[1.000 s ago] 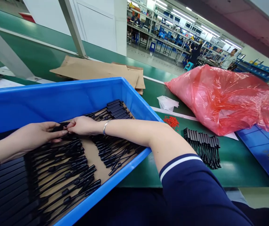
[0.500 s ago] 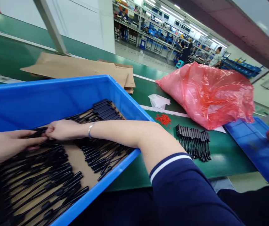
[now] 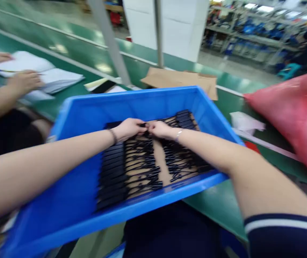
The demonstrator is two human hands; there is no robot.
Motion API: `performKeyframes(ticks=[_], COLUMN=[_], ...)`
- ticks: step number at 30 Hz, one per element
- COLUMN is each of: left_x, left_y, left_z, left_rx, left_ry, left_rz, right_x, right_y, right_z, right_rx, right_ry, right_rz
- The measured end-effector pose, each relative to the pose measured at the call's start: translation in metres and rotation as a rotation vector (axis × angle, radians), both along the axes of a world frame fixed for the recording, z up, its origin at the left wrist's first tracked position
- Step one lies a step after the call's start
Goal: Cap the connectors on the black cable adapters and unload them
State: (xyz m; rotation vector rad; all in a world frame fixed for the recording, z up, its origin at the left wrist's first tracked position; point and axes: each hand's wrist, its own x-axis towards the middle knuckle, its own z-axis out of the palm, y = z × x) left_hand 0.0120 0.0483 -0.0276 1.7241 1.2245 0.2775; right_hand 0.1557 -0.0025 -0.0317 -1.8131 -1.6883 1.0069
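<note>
Black cabled units, laid in rows inside the blue bin.
Left hand: fingers pinched on a dark cable piece. Units: probably light, with stiff bodies and limp leads; grasp by the body to avoid straining the leads. Appearance: flat black slabs at left, thin leads with thicker ends toward the middle, more slabs at far right. Right hand: fingers curled beside the piece; blur prevents confirming a grip.
</note>
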Motion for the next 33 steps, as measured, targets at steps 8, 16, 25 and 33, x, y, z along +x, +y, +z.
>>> performKeyframes(ticks=[8,16,25,33], left_x=[0.004,0.004,0.007,0.006], left_y=[0.01,0.016,0.014,0.014], left_z=[-0.007,-0.01,-0.012,-0.016], left_rx=[-0.033,0.004,0.063,0.038], left_ry=[-0.024,-0.074,-0.034,-0.098], left_rz=[0.085,-0.052,-0.036,0.004], right_x=[0.013,0.015,0.016,0.02], right_y=[0.027,0.028,0.028,0.029], right_z=[-0.012,-0.021,-0.027,-0.033], right_rx=[-0.079,-0.01,0.035,0.039], right_ry=[0.315,0.377,0.343,0.286], right_rz=[-0.069,-0.056,-0.047,-0.024])
